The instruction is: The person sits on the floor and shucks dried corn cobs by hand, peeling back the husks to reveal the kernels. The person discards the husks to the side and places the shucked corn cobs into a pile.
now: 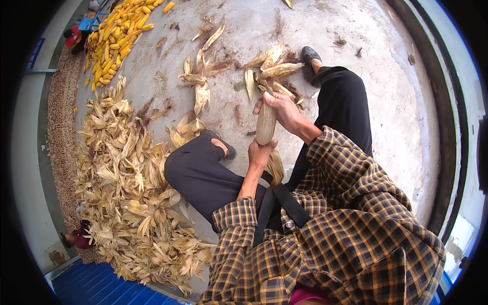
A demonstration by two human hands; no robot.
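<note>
An ear of corn [266,124], wrapped in pale dry husk, is held lengthwise between my hands above the floor. My left hand [260,154] grips its lower end near my lap. At the upper end, the fingers and thumb of my right hand [284,108] close around the husk tip. Below my left hand hangs a strip of yellowish husk [275,167], close to a black strap [291,206] at my waist. Whether that strip is joined to the ear is hidden by the hand.
Loose husks [141,198] form a large heap on my left. Beyond it lies a pile of yellow husked corn cobs [114,42] near a blue chair [89,23]. More husks [272,63] lie by my right shoe [312,55]. A person [78,236] is at the far left.
</note>
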